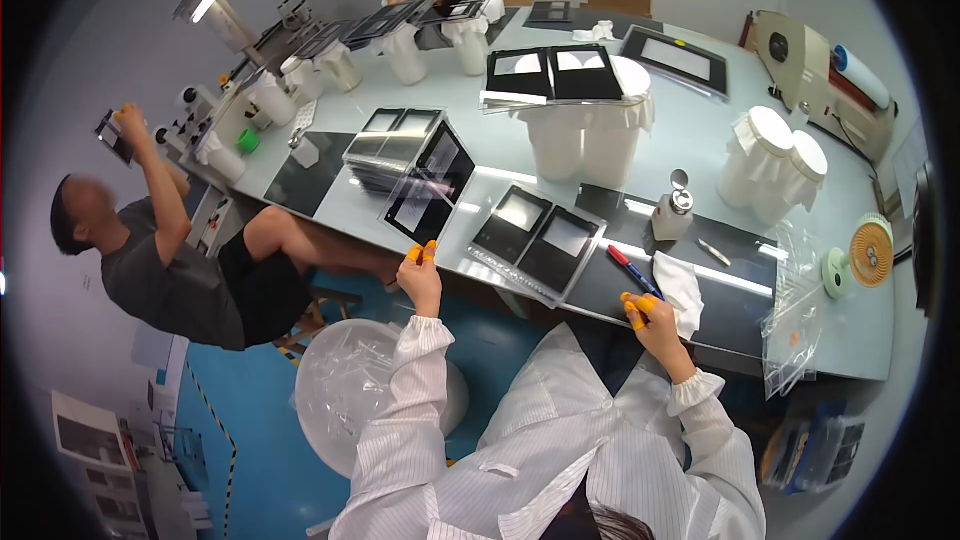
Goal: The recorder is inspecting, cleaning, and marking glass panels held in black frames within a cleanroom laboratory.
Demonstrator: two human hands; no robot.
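Fingers of left hand (pixel 421 275), orange-capped, pinch clear plastic film (pixel 428 185) off black-framed glass panel (pixel 432 180); right hand (pixel 648 320) rests loosely curled, empty, near white cloth (pixel 682 290). Best peeled slowly, evenly.

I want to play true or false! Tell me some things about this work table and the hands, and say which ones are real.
1. The left hand pinches a clear plastic film. True.
2. The right hand holds a cup. False: it rests by a white cloth and a red and blue pen.
3. Both hands wear orange fingertip covers. True.
4. The small fan is green. False: it is orange.
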